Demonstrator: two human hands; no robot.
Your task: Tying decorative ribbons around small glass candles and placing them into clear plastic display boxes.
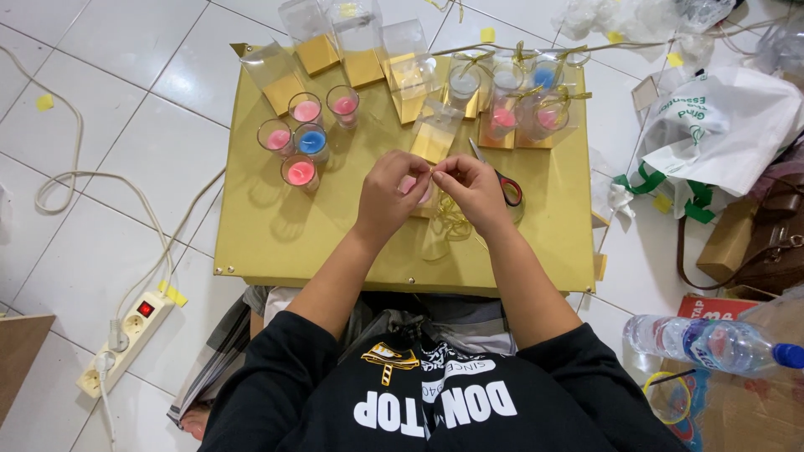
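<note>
Gold table point(276, 234), glasses point(301, 138) of coloured wax.

1. The square gold board point(276, 226) is a plain metallic yellow.
2. At the board's far left stand small glass candle cups point(301, 172): four hold pink wax, one point(311, 141) blue.
3. Along its far edge, clear plastic boxes point(311, 33) have gold bases.
4. Right of centre lie scissors with red-and-black handles point(508, 188).
5. Off the board's right edge sits a white plastic bag with green handles point(720, 125).
</note>
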